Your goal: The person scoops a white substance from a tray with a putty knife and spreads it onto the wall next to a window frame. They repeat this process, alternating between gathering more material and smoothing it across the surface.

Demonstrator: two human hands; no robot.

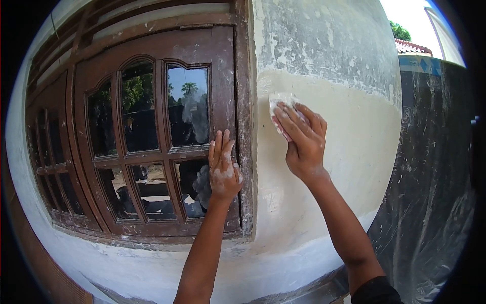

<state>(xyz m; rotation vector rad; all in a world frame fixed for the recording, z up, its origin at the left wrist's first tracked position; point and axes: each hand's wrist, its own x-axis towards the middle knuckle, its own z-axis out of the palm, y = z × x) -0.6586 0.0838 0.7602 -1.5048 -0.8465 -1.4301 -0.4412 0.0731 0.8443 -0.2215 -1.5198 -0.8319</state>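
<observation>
My right hand (302, 137) presses a folded pad (278, 100) against the wall, its fingers bent over it. White smears cover the pad, and a reddish edge shows below the fingers; its exact kind I cannot tell. Around it the wall (354, 137) has a smooth cream coat, with worn grey-white plaster above. My left hand (224, 169), dusted white, lies with fingers stretched out on the right side of the brown wooden window (223, 81), beside its glass panes.
A scuffed wooden frame (246, 152) borders the window, and a pale ledge runs beneath it. Past the wall's right edge hangs a dark, splattered sheet (430, 167) with a blue strip on top. A tiled roof (411, 47) rises behind it.
</observation>
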